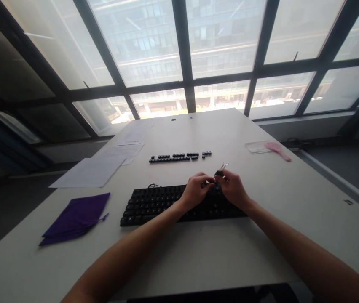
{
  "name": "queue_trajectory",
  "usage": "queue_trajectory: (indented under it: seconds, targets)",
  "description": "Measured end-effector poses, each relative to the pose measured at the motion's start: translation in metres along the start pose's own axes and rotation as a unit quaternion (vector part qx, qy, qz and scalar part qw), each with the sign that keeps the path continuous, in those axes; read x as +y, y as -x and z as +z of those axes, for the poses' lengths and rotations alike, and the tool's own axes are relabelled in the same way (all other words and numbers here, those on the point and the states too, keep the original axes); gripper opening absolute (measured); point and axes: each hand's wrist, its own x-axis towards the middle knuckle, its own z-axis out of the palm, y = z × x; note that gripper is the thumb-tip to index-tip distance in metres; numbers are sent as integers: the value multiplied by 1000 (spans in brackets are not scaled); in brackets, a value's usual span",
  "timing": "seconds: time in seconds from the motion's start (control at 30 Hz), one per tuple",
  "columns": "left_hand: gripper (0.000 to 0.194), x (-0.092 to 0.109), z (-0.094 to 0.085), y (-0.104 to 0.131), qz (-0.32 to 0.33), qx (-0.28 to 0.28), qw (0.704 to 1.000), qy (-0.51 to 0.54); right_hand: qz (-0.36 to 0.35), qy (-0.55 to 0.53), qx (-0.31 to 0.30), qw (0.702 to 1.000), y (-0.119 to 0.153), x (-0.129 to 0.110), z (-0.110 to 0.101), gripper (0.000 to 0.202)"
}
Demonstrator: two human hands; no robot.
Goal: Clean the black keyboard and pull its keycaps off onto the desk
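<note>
A black keyboard point(154, 204) lies on the white table, and both hands are over its right half. My right hand point(232, 187) is closed around a keycap puller point(224, 166), its thin wire ends pointing up and away. Close beside it, my left hand point(196, 189) is closed in a pinch, fingertips meeting those of the right. Whatever sits between the left fingers is too small and hidden to name. A small black piece point(219, 173) shows at the right fingertips. Beyond the keyboard, loose black keycaps point(170, 159) stand in rows.
A purple drawstring pouch point(75, 216) lies left of the keyboard. Paper sheets point(87, 172) spread along the table's left edge. At the right edge, a pink hairbrush point(277, 150) rests partly over a flat packet point(255, 147). Large windows point(217, 42) stand behind the table point(211, 130).
</note>
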Motion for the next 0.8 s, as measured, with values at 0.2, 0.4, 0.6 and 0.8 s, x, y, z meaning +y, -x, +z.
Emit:
queue_trajectory:
  seconds: [0.2, 0.4, 0.6, 0.8]
  targets:
    - [27, -3, 4, 6, 32, 26, 999, -18, 46, -31, 16, 998, 1, -5, -1, 21]
    - [16, -2, 7, 8, 54, 26, 996, -70, 77, -61, 12, 995, 0, 2, 0, 20]
    - [19, -1, 7, 7, 68, 25, 994, -78, 65, -43, 1, 997, 1, 2, 0, 21]
    - [17, -1, 6, 8, 84, 31, 994, -59, 80, -76, -15, 994, 1, 1, -1, 21]
